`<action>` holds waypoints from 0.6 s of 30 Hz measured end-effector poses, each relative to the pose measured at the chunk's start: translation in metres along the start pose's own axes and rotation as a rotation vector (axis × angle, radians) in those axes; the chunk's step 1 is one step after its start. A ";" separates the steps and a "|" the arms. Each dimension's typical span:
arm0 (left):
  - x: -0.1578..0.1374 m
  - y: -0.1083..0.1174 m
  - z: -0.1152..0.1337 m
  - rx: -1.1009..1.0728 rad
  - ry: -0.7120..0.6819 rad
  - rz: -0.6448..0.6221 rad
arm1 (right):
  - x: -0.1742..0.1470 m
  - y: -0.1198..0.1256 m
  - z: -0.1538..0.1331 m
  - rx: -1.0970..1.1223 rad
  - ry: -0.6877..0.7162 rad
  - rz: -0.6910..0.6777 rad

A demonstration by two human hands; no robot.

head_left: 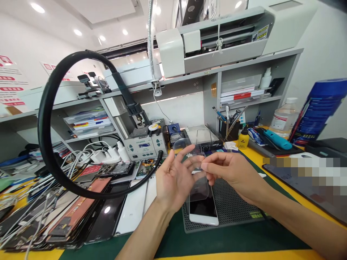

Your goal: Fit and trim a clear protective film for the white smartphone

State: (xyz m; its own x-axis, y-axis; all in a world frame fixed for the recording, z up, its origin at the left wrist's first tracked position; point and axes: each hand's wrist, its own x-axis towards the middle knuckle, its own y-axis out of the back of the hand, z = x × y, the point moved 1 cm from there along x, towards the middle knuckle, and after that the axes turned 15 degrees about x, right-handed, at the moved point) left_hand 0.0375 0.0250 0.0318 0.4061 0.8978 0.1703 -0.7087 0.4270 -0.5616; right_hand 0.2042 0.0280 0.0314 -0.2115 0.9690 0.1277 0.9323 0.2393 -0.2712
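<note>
A clear screen protector film (pixel 200 189) is raised above a white phone (pixel 204 217) with a dark screen, which lies face up on a grey textured mat (pixel 230 202). My right hand (pixel 230 169) is closed in a pinch at the film's right edge. Palm turned up and fingers spread, my left hand (pixel 176 180) is against the film, and some of its fingers show through the clear sheet. Whether the left thumb bears on the film I cannot tell.
A thick black hose (pixel 45 119) loops beside my left hand, from the grey control box (pixel 148 144). Stacked phone parts (pixel 73 213) and white phone panels (pixel 132 206) lie left. A yellow bottle (pixel 243 140), a tool holder (pixel 229 128) and a tablet (pixel 298 191) stand or lie right.
</note>
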 end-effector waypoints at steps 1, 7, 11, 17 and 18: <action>0.000 0.000 0.000 0.003 0.000 0.005 | 0.000 0.000 0.000 -0.002 0.004 0.007; 0.000 -0.001 0.000 0.022 -0.004 0.007 | -0.001 0.001 -0.001 -0.039 0.013 0.023; 0.000 0.000 -0.001 0.027 -0.008 -0.015 | -0.001 0.002 0.000 -0.062 0.023 0.028; 0.000 0.001 -0.002 0.024 -0.014 -0.021 | 0.000 0.001 0.000 -0.100 0.038 0.041; 0.000 0.000 -0.002 0.023 -0.012 -0.018 | 0.001 0.001 0.001 -0.108 0.043 0.042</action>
State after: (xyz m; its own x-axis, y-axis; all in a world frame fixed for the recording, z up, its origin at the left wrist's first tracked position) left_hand 0.0383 0.0252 0.0304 0.4118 0.8912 0.1901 -0.7147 0.4454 -0.5393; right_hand 0.2051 0.0289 0.0307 -0.1611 0.9740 0.1595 0.9667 0.1883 -0.1735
